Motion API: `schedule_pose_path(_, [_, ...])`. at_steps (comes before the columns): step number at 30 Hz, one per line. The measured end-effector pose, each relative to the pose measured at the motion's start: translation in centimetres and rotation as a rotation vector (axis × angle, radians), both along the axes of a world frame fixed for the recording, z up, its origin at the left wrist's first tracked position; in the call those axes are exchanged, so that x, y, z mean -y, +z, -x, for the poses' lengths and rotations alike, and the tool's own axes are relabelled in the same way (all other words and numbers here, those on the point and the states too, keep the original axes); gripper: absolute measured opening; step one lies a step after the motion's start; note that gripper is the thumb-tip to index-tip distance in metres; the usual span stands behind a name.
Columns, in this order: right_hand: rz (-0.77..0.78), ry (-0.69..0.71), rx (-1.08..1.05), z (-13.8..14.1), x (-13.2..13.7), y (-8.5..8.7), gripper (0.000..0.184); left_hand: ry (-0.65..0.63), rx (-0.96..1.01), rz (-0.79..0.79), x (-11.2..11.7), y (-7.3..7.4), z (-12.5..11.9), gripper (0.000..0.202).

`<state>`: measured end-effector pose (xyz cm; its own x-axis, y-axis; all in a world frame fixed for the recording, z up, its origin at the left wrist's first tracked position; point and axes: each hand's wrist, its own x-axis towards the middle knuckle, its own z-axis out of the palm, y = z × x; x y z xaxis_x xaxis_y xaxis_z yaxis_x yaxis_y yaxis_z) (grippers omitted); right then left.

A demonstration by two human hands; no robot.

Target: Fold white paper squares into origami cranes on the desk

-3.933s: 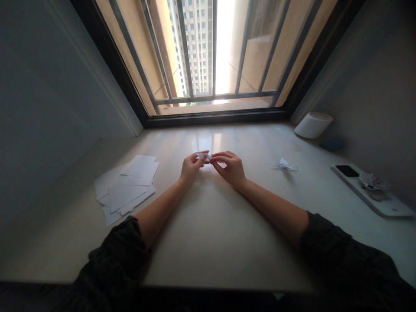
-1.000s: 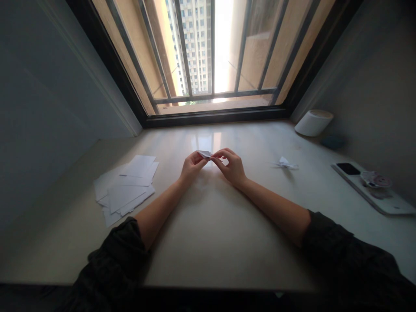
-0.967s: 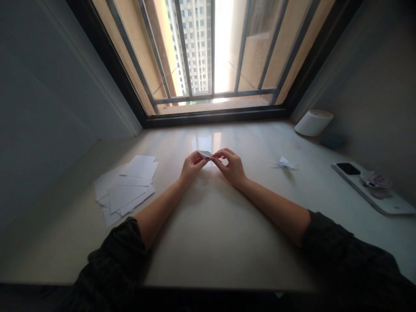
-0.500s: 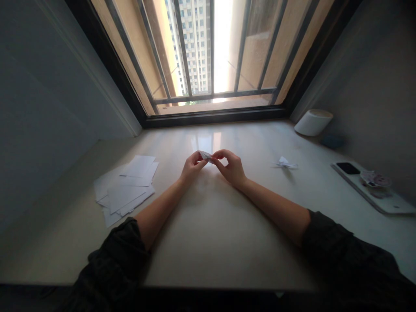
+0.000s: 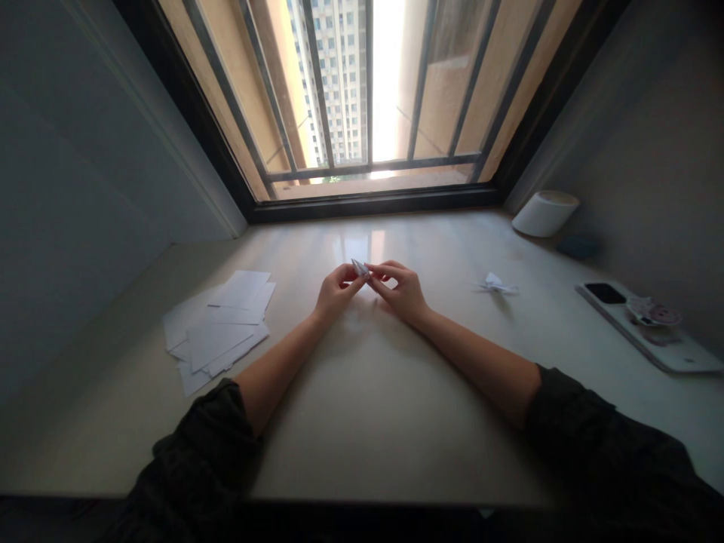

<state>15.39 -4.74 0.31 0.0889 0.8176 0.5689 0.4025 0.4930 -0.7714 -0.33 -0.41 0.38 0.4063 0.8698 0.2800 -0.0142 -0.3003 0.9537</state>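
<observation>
A small folded piece of white paper (image 5: 359, 268) is pinched between both hands above the middle of the pale counter (image 5: 396, 422). My left hand (image 5: 338, 289) grips its left side between thumb and fingers. From the other side, my right hand (image 5: 400, 286) holds it with thumb and index fingertip, the fingers curled into a ring. One pointed end of the paper sticks up between the hands; its lower part is hidden by fingertips. Off to the right lies a folded white paper figure (image 5: 495, 284) with thin pointed ends, touched by neither hand.
Several loose white paper sheets (image 5: 226, 332) overlap on the left. At the right are a white phone (image 5: 650, 328) with a round grip on its back, and a white cylindrical object (image 5: 546, 213) near the wall. A barred window (image 5: 373, 204) stands behind the counter.
The folded paper has turned in my fingers, so its point now stands more upright. Both hands have shifted slightly and closed nearer together. Everything else lies as before.
</observation>
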Motion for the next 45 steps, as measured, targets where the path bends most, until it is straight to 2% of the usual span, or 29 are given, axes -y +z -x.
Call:
schedule_pose_path(3, [0.005,-0.006,-0.039,0.0,-0.1,-0.1,0.021,0.037,0.058,0.061,-0.2,-0.2,-0.2,0.044])
schedule_pose_path(6, [0.048,0.004,-0.093,-0.1,-0.5,-0.5,0.018,0.064,0.03,0.049,-0.2,-0.2,-0.2,0.05])
schedule_pose_path(9, [0.146,0.028,-0.221,-0.2,-1.1,-1.1,0.02,0.078,-0.028,0.015,-0.1,-0.3,-0.1,0.045])
schedule_pose_path(14, [0.237,0.158,-0.444,-0.1,-1.5,-1.5,0.027,0.135,-0.05,-0.016,0.1,-0.2,0.0,0.036])
schedule_pose_path(18, [0.281,0.223,-0.481,0.0,-1.3,-1.0,0.024,0.199,-0.044,-0.109,0.5,0.2,0.1,0.037])
schedule_pose_path(22, [0.324,0.246,-0.511,0.0,-1.2,-0.7,0.023,0.241,-0.108,-0.202,0.8,0.5,0.1,0.027])
schedule_pose_path(28, [0.345,0.269,-0.524,-0.1,-1.2,-0.3,0.029,0.267,-0.126,-0.242,0.9,0.5,0.1,0.02])
schedule_pose_path(38, [0.359,0.305,-0.551,0.0,-1.1,0.0,0.032,0.274,-0.085,-0.182,0.6,0.2,0.0,0.023])
schedule_pose_path(42, [0.362,0.294,-0.532,-0.1,-1.2,-0.2,0.034,0.219,-0.03,-0.088,0.1,-0.2,0.1,0.029])
schedule_pose_path(45, [0.348,0.271,-0.501,-0.1,-1.3,-0.5,0.035,0.138,0.035,0.022,-0.3,-0.4,0.1,0.044])
